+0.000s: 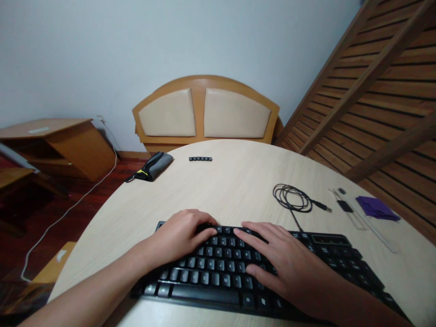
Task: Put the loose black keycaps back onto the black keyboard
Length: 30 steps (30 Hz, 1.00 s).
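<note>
A black computer keyboard (204, 294) with pale letters lies at the near side of the round table. My left hand (182, 234) curls over its upper left part. The index finger reaches the back edge and the thumb rests on the top key rows, the two tips close together; the other fingers are mostly hidden. Over the right part of the letter keys, my right hand (281, 252) is open, its index fingertip at the top row and its thumb spread lower down. Several small black keycaps (200, 159) stand in a row toward the far edge.
A coiled black USB cable (293, 199) lies behind the keyboard. Farther right are a wire tool with a black grip (345, 206), a thin white stick (374, 230) and a folded purple cloth (377, 209). A grey-black pouch (156, 167) lies at the far left edge.
</note>
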### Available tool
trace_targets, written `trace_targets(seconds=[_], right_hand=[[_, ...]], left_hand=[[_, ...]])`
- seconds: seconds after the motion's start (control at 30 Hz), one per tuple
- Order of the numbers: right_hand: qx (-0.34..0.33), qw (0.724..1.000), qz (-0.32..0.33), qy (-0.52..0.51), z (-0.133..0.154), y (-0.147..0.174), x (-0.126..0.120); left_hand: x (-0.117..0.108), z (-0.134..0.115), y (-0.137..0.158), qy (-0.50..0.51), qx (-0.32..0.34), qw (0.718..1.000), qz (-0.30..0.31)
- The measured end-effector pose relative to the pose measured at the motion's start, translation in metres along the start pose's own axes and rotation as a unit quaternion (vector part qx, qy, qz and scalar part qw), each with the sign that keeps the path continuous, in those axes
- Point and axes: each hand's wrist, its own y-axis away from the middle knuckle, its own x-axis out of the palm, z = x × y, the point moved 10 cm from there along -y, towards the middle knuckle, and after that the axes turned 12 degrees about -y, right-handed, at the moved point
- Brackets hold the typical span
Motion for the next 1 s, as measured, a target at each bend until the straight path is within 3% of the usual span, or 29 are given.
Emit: trace_targets(seconds=[0.17,0.4,0.63,0.8,0.87,1.0], right_hand=[[0.003,1.000,0.022,0.017,-0.003,0.002,0.002],[0.019,0.998,0.035,0.038,-0.007,0.006,-0.005],[0.054,0.998,0.041,0.008,-0.007,0.001,-0.025],[0.040,0.995,0.063,0.073,-0.013,-0.052,-0.037],[0.058,0.984,0.075,0.149,-0.028,-0.081,-0.039],[0.089,0.979,0.049,0.175,-0.055,-0.143,-0.046]], left_hand=[[-0.007,0.007,0.007,-0.009,0.013,1.000,0.024],[-0.001,-0.021,0.020,-0.057,0.082,0.995,0.024],[0.011,-0.020,0.021,-0.107,0.064,0.992,0.004],[0.009,-0.019,0.019,-0.093,0.074,0.993,-0.013],[0.006,-0.019,0.018,-0.090,0.079,0.993,-0.024],[0.001,-0.018,0.015,-0.068,0.080,0.994,-0.040]])
